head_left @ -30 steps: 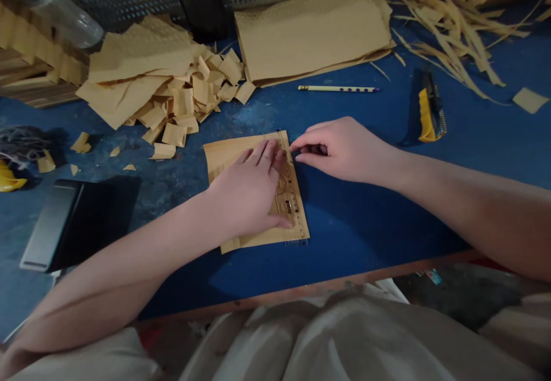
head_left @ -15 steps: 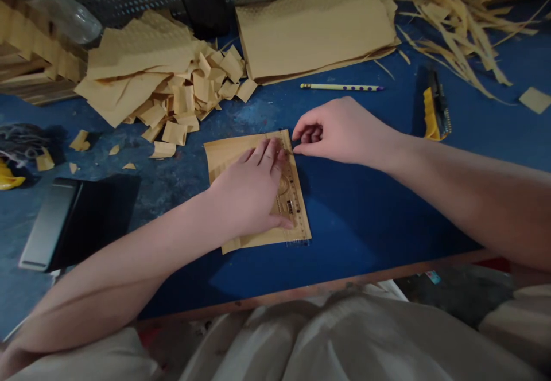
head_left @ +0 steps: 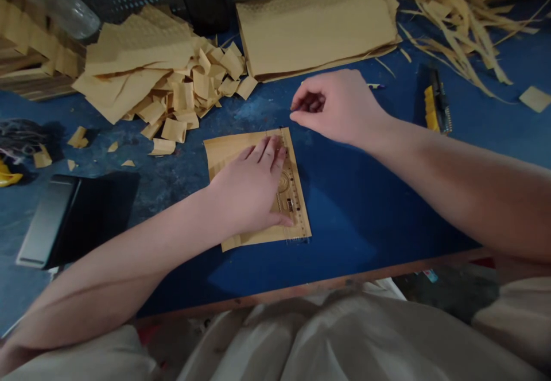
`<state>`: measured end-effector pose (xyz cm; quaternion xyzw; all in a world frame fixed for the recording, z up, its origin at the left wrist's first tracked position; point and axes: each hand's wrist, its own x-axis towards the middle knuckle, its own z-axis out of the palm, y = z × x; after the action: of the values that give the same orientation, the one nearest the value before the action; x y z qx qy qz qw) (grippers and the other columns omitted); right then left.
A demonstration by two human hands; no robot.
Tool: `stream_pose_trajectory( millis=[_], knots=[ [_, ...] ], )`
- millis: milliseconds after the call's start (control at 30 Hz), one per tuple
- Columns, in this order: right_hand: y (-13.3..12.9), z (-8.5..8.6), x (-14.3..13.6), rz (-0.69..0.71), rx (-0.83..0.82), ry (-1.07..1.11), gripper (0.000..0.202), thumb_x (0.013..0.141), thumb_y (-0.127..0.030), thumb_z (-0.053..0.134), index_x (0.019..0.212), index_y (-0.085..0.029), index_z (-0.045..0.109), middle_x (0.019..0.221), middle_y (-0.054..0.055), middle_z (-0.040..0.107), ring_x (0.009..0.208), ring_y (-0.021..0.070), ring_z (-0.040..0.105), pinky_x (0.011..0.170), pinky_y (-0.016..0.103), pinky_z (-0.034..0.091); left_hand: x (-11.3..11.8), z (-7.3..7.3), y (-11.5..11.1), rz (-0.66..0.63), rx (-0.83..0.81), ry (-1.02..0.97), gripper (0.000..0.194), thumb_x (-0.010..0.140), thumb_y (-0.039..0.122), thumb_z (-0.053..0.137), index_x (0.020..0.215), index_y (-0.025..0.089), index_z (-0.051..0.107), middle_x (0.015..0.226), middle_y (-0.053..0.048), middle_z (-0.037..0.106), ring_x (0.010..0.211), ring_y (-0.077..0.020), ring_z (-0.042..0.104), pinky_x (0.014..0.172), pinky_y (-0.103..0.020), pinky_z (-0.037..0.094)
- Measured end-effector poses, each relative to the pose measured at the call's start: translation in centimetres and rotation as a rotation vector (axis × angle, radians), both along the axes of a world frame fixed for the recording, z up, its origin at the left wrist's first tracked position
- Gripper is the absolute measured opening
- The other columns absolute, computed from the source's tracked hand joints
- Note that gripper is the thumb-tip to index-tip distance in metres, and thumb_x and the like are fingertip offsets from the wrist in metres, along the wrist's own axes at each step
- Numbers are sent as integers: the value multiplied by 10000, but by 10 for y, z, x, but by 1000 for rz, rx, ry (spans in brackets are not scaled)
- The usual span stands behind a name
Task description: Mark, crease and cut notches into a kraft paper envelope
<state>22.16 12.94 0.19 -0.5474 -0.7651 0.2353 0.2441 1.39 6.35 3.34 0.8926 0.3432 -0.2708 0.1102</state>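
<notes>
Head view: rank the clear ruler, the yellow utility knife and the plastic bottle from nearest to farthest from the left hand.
1. The clear ruler: right under the left hand, pinned onto the tan paper sheet.
2. The yellow utility knife: off to the right on the blue table, past the right hand.
3. The plastic bottle: at the far left corner.

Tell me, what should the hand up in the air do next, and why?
Probably pick up the pencil just beneath it. The right hand hovers there with nothing visible in it, while the left hand presses the clear ruler flat along the brown paper's edge.
</notes>
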Motion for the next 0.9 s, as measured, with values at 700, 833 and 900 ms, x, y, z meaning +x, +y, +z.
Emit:
stream_pose_trajectory(
  millis=[700, 833, 900],
  knots=[
    [-45, -17, 19, 384, 267, -135, 276, 1026, -254, 547, 924, -235, 803, 1049, 69, 802, 993, 264, 718, 894, 431, 544, -8, 1, 3, -5, 1, -63, 1311, 840, 756, 745, 1675, -74, 167, 1757, -353, 70, 1667, -482, 129, 1333, -560, 246],
    [-56, -18, 21, 484, 347, -218, 342, 1089, -253, 496, 931, -207, 796, 1015, 83, 797, 955, 248, 705, 883, 419, 545, -7, 1, 3, -5, -1, -40, 1309, 843, 769, 731, 1677, -68, 168, 1767, -336, 56, 1675, -465, 111, 1341, -543, 229],
    [-62, -16, 21, 533, 381, -271, 345, 1098, -231, 490, 930, -192, 788, 1012, 91, 795, 952, 249, 695, 869, 415, 552, -7, 0, 3, -10, 0, -25, 1314, 845, 777, 721, 1677, -72, 159, 1768, -335, 35, 1677, -464, 98, 1345, -544, 216]
  ],
)
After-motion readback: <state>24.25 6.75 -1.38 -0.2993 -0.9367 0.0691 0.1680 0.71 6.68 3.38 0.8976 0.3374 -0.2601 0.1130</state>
